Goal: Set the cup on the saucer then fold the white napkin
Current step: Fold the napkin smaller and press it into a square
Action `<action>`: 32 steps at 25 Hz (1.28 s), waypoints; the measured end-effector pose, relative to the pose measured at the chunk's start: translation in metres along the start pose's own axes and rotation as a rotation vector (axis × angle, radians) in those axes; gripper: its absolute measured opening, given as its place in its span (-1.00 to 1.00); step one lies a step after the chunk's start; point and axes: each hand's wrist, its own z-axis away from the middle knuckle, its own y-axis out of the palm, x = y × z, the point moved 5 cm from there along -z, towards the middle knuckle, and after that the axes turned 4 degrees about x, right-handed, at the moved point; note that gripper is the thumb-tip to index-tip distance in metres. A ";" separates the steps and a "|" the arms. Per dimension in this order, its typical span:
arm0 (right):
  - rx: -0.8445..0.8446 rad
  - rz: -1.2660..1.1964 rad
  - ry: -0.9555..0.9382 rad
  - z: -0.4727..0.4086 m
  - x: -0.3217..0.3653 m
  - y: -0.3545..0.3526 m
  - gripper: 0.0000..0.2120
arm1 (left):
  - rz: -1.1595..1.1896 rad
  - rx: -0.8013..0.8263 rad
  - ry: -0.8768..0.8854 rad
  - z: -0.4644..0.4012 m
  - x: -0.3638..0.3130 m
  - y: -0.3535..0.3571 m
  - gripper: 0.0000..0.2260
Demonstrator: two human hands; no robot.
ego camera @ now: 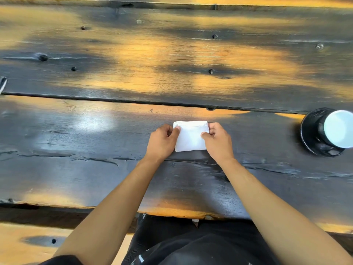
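Two hands pinch the white napkin (191,137): left hand (162,142) on its left edge, right hand (217,140) on its right edge. Napkin lies flat on the counter (95,169), well left of the cup (336,131), which stands on the saucer (305,134). Risk: uneven pull from either side may skew layers, causing misaligned edges in the fold

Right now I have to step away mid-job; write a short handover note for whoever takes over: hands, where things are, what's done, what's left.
Left hand: pinches the left edge of the white napkin.
Right hand: pinches the napkin's right edge.
Napkin: already folded into a small rectangle, lying flat on the wooden table in front of the person.
Cup: stands on the black saucer at the far right.
Done: cup set on saucer; napkin folded at least once.
Left: finish or tidy the fold if needed, then let go.
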 end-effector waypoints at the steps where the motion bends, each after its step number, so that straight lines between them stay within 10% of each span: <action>1: -0.012 0.022 0.001 0.000 0.001 0.000 -0.86 | -0.031 -0.014 0.008 0.000 -0.002 0.000 -0.62; 15: -0.173 0.234 -0.062 -0.002 0.008 0.013 -0.61 | -0.284 -0.208 0.119 0.001 -0.001 0.009 -0.72; 20: -0.354 0.391 -0.511 0.021 0.023 0.010 -0.49 | -0.443 -0.552 0.449 0.029 0.003 0.008 -0.68; 24: -0.201 0.657 -0.799 0.027 0.024 0.030 -0.56 | -0.667 -0.313 0.662 0.036 0.015 0.031 -0.52; 32: -0.092 0.979 -0.692 -0.011 0.008 0.044 -0.40 | -0.803 -0.164 0.484 -0.001 0.025 0.042 -0.42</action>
